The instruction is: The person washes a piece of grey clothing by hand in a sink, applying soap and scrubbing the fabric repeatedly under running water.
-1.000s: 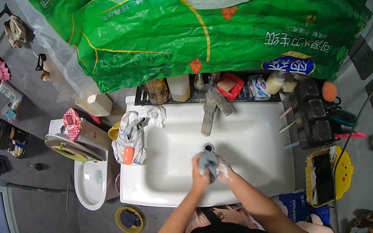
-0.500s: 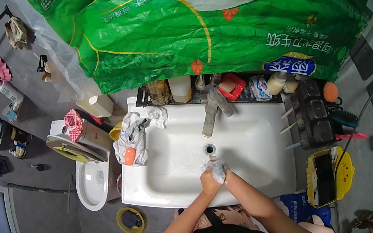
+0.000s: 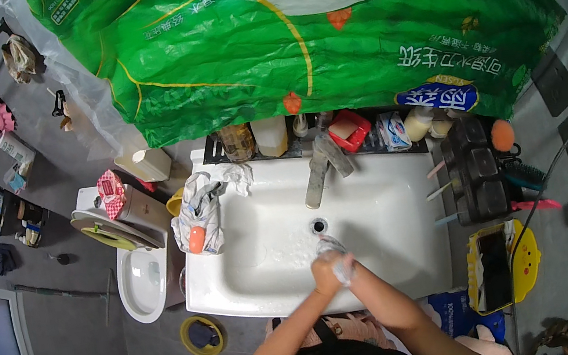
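Observation:
Over the front half of the white sink [image 3: 397, 234], my left hand [image 3: 325, 275] and my right hand [image 3: 349, 262] are pressed together, both closed round a small wet whitish-grey cloth [image 3: 330, 246]. Part of the cloth sticks out toward the drain [image 3: 318, 226], and another bit shows between the hands. Pale suds cling to it; its exact kind is hidden by my fingers. Beyond the drain stands the grey faucet [image 3: 318, 179]. A crumpled white-grey garment [image 3: 197, 207] lies over the sink's left rim, with an orange bar of soap [image 3: 196, 239] on it.
A large green plastic package [image 3: 262, 40] hangs over the back. Behind the faucet stand bottles and a red soap dish [image 3: 349, 130]. A black holder [image 3: 474, 169] and yellow basket [image 3: 503, 269] are at right; the toilet [image 3: 144, 278] and a yellow bin [image 3: 201, 336] at left.
My hands have shifted slightly to the right, staying pressed together, and the cloth between them has turned, with more sticking out toward the drain. Suds now show in the basin left of the hands.

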Demonstrator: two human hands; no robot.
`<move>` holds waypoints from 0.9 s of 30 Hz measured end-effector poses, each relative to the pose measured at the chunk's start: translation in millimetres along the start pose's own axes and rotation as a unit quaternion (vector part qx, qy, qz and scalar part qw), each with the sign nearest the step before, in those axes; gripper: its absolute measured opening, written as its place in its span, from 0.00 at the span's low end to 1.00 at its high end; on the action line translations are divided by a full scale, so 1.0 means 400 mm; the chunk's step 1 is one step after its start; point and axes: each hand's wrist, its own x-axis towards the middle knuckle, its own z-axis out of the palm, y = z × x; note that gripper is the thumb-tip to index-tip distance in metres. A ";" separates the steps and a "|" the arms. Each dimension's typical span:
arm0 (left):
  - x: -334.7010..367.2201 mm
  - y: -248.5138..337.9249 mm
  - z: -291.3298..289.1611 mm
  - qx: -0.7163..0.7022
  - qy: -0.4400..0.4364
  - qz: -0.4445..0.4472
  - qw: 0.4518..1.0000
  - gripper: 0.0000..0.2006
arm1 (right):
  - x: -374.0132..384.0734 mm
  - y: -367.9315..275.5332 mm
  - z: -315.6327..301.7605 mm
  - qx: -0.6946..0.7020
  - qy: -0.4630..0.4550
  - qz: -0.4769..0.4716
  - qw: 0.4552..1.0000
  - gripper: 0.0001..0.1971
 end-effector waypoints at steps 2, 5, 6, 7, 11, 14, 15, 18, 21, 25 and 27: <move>0.035 -0.071 -0.009 0.054 0.007 -0.077 0.996 0.10 | 0.009 0.028 0.006 0.042 -0.023 0.003 0.999 0.12; 0.058 -0.026 -0.019 -0.023 0.081 -0.104 0.991 0.12 | 0.019 0.027 -0.021 0.088 -0.077 0.034 0.993 0.12; 0.049 -0.020 -0.011 -0.006 0.063 -0.087 0.994 0.12 | 0.023 0.030 -0.028 0.105 -0.097 0.044 0.989 0.12; 0.038 -0.015 -0.003 0.011 0.045 -0.069 0.997 0.12 | 0.028 0.032 -0.036 0.121 -0.116 0.053 0.984 0.12; 0.053 -0.122 -0.014 0.087 0.025 -0.179 0.980 0.15 | 0.019 0.031 0.005 0.049 -0.143 0.018 0.988 0.14; 0.066 -0.161 -0.040 -0.043 0.028 -0.252 0.966 0.10 | -0.063 -0.002 0.112 -0.075 0.037 0.015 0.996 0.20; 0.071 -0.174 -0.041 -0.115 0.046 -0.240 0.963 0.11 | -0.048 -0.011 0.085 -0.087 0.047 0.003 0.995 0.21; 0.084 -0.194 -0.105 -0.268 -0.241 -0.391 0.847 0.11 | -0.035 -0.057 0.027 -0.122 0.053 -0.031 0.991 0.23; 0.085 -0.226 -0.151 -0.268 -0.391 -0.461 0.750 0.08 | -0.058 -0.097 0.041 -0.157 0.064 -0.002 0.986 0.21; 0.030 -0.210 -0.141 -0.391 -0.192 -0.377 0.817 0.04 | -0.035 -0.064 0.009 -0.173 0.070 -0.069 0.980 0.17; 0.002 -0.191 -0.101 -0.443 -0.035 -0.345 0.827 0.06 | 0.005 -0.013 -0.013 -0.133 0.120 -0.045 0.983 0.16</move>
